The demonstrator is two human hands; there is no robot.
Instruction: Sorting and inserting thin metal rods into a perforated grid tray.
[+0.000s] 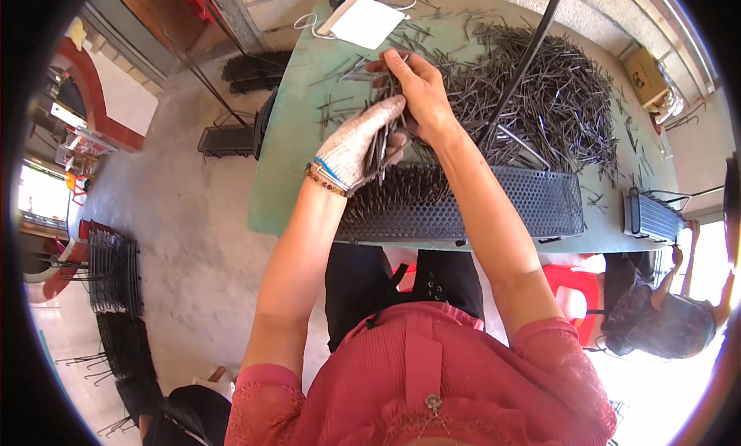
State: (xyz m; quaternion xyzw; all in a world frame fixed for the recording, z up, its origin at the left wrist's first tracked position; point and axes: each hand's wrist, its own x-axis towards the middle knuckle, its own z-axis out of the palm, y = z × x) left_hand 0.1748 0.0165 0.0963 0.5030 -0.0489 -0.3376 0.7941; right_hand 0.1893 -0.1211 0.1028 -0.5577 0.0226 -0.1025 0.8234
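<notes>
Two hands meet: the gloved left hand is closed around a bundle of dark thin rods, which juts out below its fingers. The bare right hand curls against the bundle's upper end – whether it grips any, I cannot tell. Just below the bundle sits a black perforated tray, bristling with rods; beyond the right hand, a loose rod pile covers the green table.

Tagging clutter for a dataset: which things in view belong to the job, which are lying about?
Seems in the job:
thin dark rods in the gloved left hand
loose rod pile
perforated black tray

Probably lying about:
flat white item
cardboard carton
</notes>
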